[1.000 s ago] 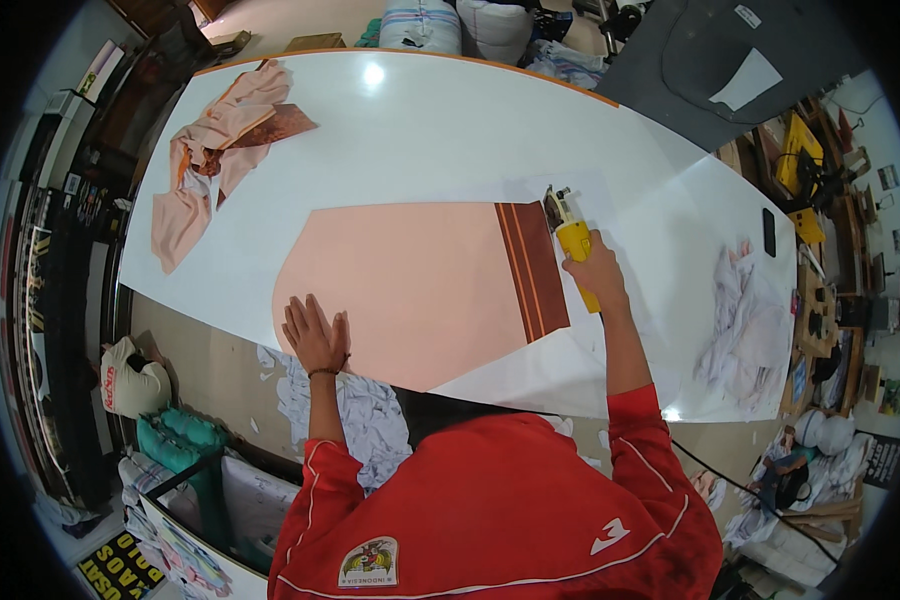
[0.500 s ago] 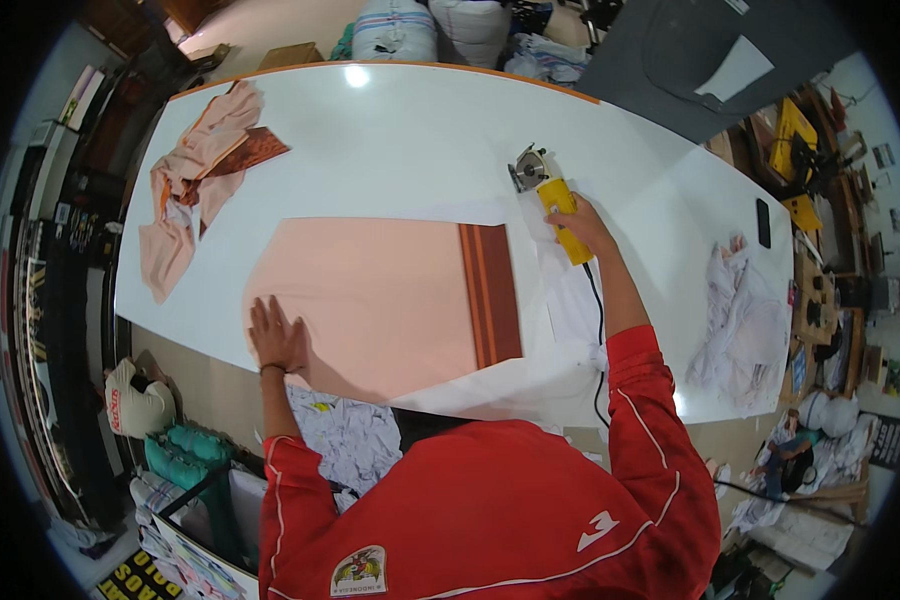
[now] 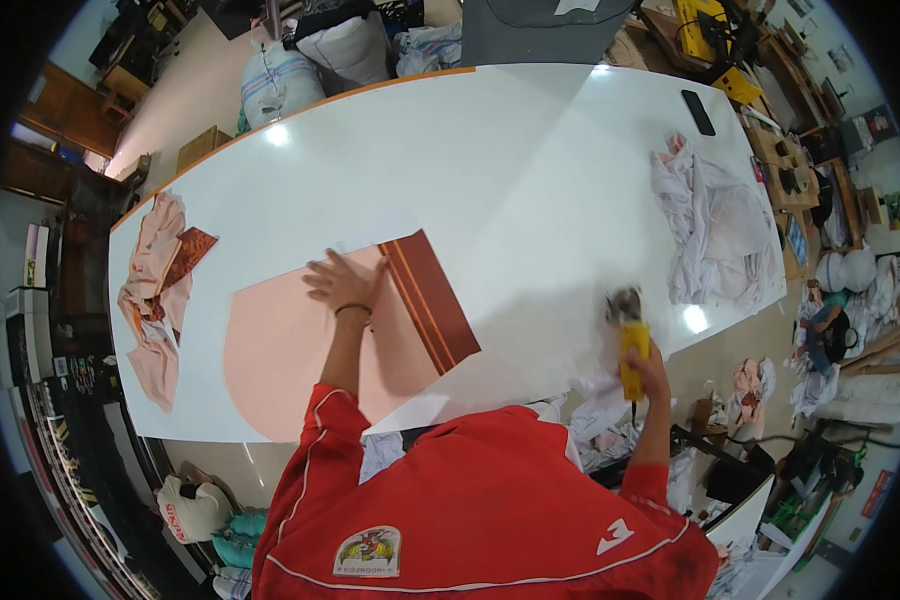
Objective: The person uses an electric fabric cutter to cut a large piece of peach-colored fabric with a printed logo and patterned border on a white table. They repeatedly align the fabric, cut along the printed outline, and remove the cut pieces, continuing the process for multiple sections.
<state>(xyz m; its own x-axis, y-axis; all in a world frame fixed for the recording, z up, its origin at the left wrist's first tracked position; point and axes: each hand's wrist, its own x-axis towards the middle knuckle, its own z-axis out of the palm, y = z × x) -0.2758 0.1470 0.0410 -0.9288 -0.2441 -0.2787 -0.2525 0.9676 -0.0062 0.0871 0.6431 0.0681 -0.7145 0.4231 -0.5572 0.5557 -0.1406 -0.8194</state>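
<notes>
Through the head view I had the white table [image 3: 530, 180] as the largest thing, its curved top spreading from the left side of the frame to the right. Across the bottom centre I saw the person's red jacket [image 3: 480, 500], with white piping and a shield-shaped badge. Left of centre, flat on the table, lay the peach fabric panel [image 3: 290, 330], its left end rounded and its right end crossed by a slanting brown band with thin orange stripes. I saw a crumpled heap of white cloth [image 3: 715, 230] at the right end of the table and a smaller bunch of peach-and-brown fabric [image 3: 155, 290] at the left end. The left hand [image 3: 350, 283] lay over the panel's upper part, beside the band, fingers spread and holding nothing; I could not tell how firmly it pressed. At lower right, the right hand [image 3: 652, 373] had its fingers closed around the yellow body of an electric rotary cutter [image 3: 633, 340]. The cutter's metal head pointed up the frame, blurred, near the table's lower edge, well apart from the panel; I could not tell whether it touched the tabletop. A black phone [image 3: 698, 113] lay at upper right, and a thin dark wristband [image 3: 352, 308] circled the left wrist.
</notes>
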